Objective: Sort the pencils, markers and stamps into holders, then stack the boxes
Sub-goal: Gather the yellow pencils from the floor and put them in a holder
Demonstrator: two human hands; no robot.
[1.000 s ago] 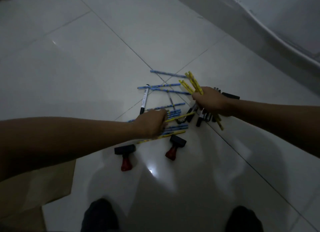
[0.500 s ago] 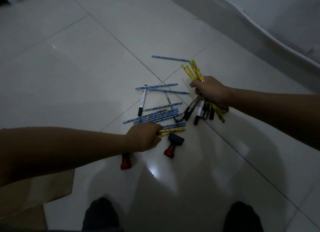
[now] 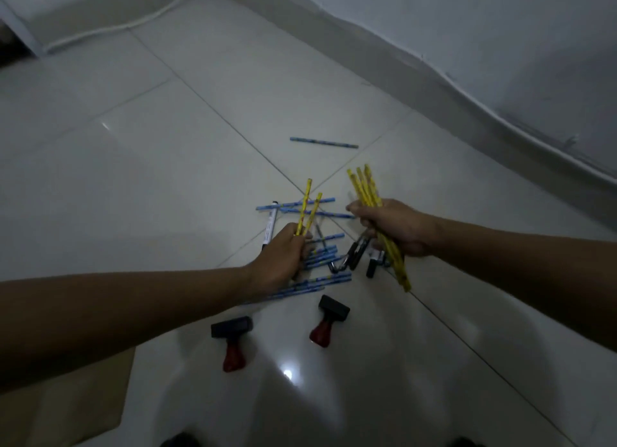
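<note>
pencils fill both hands above a white tiled floor [image 3: 167, 152]. the left hand [image 3: 283, 258] has its fingers curled round two yellow pencils [image 3: 309, 214], which stick up and away from the fist, tilted a little to the right. the right hand [image 3: 389, 227] grips a bundle of yellow pencils [image 3: 365, 187] in a closed fist; their tops fan out above the knuckles and their lower ends poke out below the hand, slanting down to the right. between and beneath the two hands a loose heap of blue pencils [image 3: 319, 281] lies on the floor, some crossing one another, several partly hidden under the left hand. one blue pencil [image 3: 324, 143] lies well apart, further off toward the wall. a white marker [image 3: 269, 226] lies just left of the left hand, and dark markers [image 3: 355, 252] lie under the right hand, their number hard to tell. nearer the person, two stamps with black bases and red handles lie on their sides: one stamp [image 3: 232, 338] below the left forearm, the other stamp [image 3: 329, 319] to its right, near the heap's lower edge. a piece of brown cardboard [image 3: 66, 403] lies at the lower left
</note>
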